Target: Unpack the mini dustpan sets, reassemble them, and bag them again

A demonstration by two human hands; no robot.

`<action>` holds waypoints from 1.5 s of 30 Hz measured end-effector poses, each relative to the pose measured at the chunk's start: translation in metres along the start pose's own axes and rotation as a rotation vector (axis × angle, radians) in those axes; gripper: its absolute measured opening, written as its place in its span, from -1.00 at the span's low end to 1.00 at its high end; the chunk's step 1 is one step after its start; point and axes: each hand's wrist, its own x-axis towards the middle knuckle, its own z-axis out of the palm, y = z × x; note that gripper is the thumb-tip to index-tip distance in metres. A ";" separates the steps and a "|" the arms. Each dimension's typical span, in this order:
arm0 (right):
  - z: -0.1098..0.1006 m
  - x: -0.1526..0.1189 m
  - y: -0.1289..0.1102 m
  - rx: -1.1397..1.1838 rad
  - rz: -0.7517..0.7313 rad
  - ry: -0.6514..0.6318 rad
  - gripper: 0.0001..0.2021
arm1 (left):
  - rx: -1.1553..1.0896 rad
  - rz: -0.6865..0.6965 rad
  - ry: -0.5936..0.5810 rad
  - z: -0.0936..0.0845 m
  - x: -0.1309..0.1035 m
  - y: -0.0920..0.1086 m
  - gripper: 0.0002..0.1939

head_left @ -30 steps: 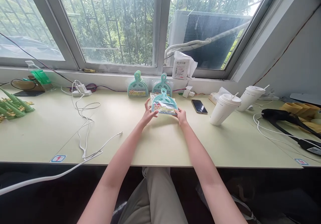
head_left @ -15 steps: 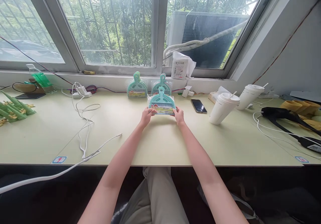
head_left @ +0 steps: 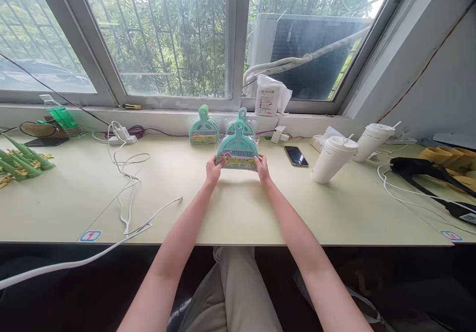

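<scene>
Between my two hands is a mint-green dustpan and brush set [head_left: 238, 148] in clear wrap, with a printed label along its bottom. It is upright, handle up. My left hand [head_left: 213, 169] grips its lower left corner, and my right hand [head_left: 262, 168] grips the lower right one; both are closed on it. Behind it, partly covered, stands another wrapped dustpan set [head_left: 242, 116]. A further group of dustpan sets [head_left: 204, 128] stands to the left of that one, against the wall under the window.
To the right lie a phone [head_left: 296, 156] and two white lidded cups with straws, the nearer cup [head_left: 333, 161] tilted in view. White cables [head_left: 128, 188] and a power strip [head_left: 122, 138] are on the left. A tissue pack [head_left: 268, 99] stands on the sill.
The held dustpan set has risen slightly and now stands more upright, its handle higher in view. Both hands have kept their grip at its lower corners.
</scene>
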 end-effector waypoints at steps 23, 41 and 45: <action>-0.010 -0.002 -0.003 -0.001 0.039 -0.071 -0.62 | 0.080 -0.146 -0.034 0.000 0.002 -0.009 -0.74; -0.018 0.005 0.008 -0.510 -0.152 0.034 -0.85 | 0.670 0.058 -0.044 -0.011 -0.002 0.001 -0.87; -0.022 0.006 0.007 -0.641 -0.152 -0.024 -0.84 | 0.786 0.067 -0.015 -0.012 -0.003 0.007 -0.86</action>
